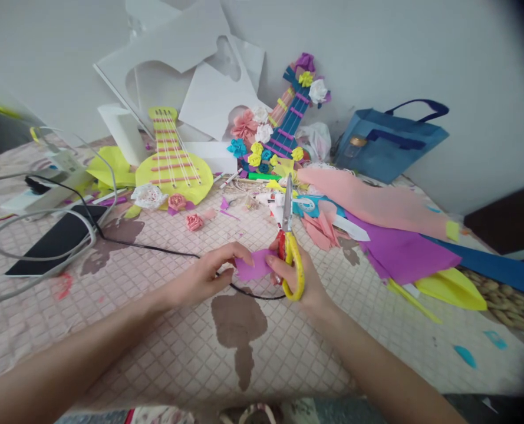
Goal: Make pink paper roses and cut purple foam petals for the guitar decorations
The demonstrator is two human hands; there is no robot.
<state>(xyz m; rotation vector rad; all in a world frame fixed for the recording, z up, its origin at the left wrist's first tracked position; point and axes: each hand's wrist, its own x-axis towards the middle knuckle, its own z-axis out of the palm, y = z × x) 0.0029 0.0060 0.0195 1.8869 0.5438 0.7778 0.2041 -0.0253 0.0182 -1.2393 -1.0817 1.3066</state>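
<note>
A small piece of purple crepe paper [253, 266] is held up over the table between my two hands. My right hand [303, 274] pinches its right edge with thumb and finger. The same hand grips a pair of scissors [294, 268] with yellow and red handles, blades pointing up and away from me. My left hand [215, 268] is at the paper's left edge, with curved fingertips touching it and the thumb apart from the fingers. A black cable [155, 248] runs across the table and under both hands.
Behind stand a yellow paper guitar [173, 168] and a blue one [290, 121] with paper flowers. Purple sheets [409, 253] and a pink strip [376, 200] lie right, below a blue bag [388, 144]. A black tablet-like slab [58, 241] and cables lie left.
</note>
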